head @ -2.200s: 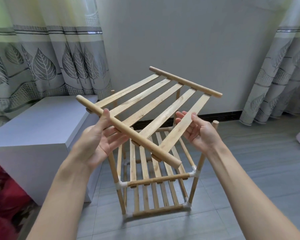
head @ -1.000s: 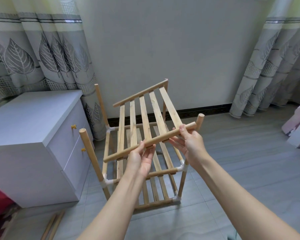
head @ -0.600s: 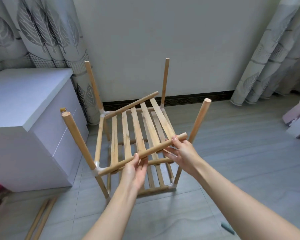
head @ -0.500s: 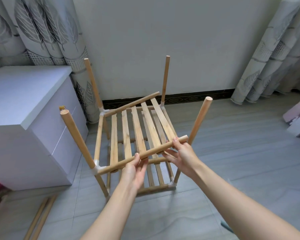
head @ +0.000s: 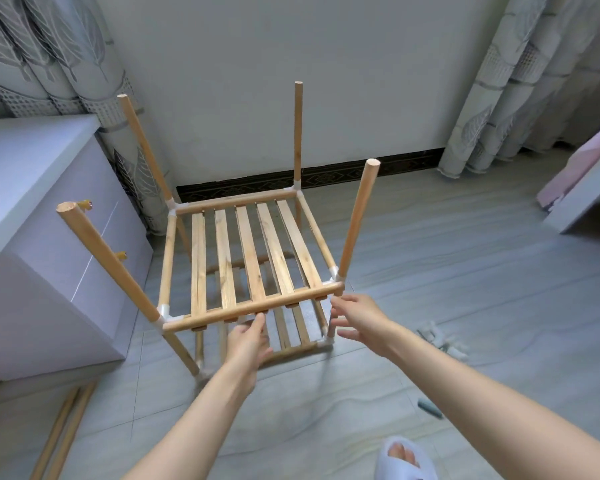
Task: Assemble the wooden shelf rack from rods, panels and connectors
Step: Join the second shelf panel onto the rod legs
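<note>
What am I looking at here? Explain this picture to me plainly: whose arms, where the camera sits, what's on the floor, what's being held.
There is no machine here. A person wears a camera on the head, so you look down along their own two arms. The left hand touches the underside of the front rail of a slatted panel. The right hand hangs open near the rail's right end, holding nothing. The panel lies level in a half-built wooden rack, between four upright rods joined by white connectors. A lower shelf shows beneath. On the floor lie spare rods at the left and more connectors at the right. A white cabinet stands left of the rack.
</note>
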